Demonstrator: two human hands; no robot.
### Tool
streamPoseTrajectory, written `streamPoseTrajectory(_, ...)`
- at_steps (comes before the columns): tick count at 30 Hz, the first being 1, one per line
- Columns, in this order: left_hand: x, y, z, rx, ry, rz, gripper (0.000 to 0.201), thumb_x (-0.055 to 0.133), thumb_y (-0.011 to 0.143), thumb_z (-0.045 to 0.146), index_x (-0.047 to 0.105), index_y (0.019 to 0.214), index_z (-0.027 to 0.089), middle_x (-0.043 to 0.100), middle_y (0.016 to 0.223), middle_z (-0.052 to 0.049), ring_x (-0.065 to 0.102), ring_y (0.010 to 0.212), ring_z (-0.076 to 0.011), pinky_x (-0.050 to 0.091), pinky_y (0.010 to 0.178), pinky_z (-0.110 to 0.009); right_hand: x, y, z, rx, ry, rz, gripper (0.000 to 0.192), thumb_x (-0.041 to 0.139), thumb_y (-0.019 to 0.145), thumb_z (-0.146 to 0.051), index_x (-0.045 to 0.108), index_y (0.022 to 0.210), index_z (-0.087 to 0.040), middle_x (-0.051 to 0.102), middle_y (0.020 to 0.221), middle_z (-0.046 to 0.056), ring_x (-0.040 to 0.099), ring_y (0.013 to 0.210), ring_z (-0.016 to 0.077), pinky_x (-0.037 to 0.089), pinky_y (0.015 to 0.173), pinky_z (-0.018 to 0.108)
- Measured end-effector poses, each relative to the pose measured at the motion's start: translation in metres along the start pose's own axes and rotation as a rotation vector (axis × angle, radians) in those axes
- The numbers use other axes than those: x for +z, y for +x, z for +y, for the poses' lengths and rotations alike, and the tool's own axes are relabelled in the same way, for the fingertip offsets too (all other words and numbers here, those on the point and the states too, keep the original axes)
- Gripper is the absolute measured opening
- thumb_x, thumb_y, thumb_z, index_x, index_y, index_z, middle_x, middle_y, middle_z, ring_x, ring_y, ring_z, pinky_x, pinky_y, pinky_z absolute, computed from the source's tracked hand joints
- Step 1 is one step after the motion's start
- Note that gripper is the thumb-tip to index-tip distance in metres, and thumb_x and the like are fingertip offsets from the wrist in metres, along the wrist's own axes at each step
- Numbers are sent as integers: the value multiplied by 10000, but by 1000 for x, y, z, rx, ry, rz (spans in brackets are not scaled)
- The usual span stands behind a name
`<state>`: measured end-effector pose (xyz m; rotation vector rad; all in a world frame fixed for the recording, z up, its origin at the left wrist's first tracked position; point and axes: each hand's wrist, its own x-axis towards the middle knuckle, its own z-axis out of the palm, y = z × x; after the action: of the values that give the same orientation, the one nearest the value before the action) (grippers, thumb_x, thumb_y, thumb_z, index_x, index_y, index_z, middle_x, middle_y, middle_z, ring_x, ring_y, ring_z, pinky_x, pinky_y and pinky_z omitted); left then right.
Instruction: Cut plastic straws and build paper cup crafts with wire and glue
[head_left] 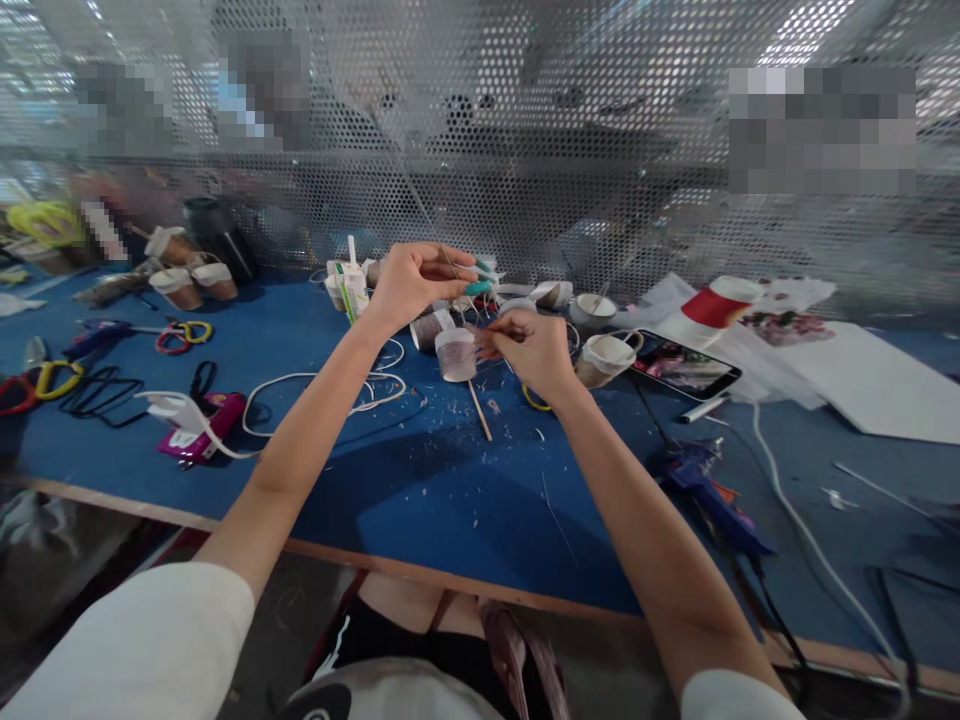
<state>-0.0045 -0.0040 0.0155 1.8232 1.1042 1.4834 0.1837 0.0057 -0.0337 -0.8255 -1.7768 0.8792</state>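
My left hand (414,280) is raised over the blue table (420,500), its fingers closed on a small teal-handled tool (480,285) whose tip points right. My right hand (534,348) sits just below and to the right, pinching a small reddish piece between thumb and fingers; what the piece is stays unclear. A clear plastic cup (456,354) stands right beside my right hand, and a thin wooden stick (480,410) lies on the table under it. Small paper cups (606,358) cluster around both hands.
A phone (684,366) and a red-banded cup (718,302) lie at right, a blue glue gun (712,490) with cables nearer. At left are scissors (52,378), a pink device (201,425) with white cable, and more cups (187,280). A perforated metal screen (525,150) closes the back.
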Motion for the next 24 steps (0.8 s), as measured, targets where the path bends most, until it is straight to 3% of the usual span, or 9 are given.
streamPoseTrajectory(13, -2, -2, 3, 18, 0, -14, 258, 747, 679, 218, 680, 908, 122, 748, 862, -61, 708, 872, -193, 596, 796, -307, 2, 3, -4, 127, 173, -151, 408, 654, 699, -594, 610, 688, -189, 705, 665, 48, 695, 604, 195, 597, 579, 312)
streamPoseTrajectory(16, -1, -1, 2, 2, -9, -3, 268, 753, 666, 223, 681, 902, 119, 749, 851, -62, 712, 849, -190, 600, 782, -304, 1, 1, -5, 80, 103, -117, 363, 651, 729, -550, 621, 709, -189, 705, 694, 42, 686, 581, 179, 593, 566, 305)
streamPoseTrajectory(20, 0, -1, 3, -13, -6, 4, 268, 760, 657, 231, 677, 880, 109, 749, 836, -69, 714, 826, -190, 601, 778, -310, 0, 1, 1, 37, 34, -17, 332, 739, 649, -489, 598, 670, -189, 674, 630, 21, 670, 528, 181, 587, 528, 305)
streamPoseTrajectory(24, -1, -2, 2, 13, -7, -33, 258, 750, 669, 212, 680, 895, 108, 747, 841, -74, 712, 845, -193, 597, 785, -308, -1, 2, 4, 49, 49, -58, 358, 702, 674, -534, 600, 655, -192, 675, 616, 26, 673, 532, 186, 595, 540, 315)
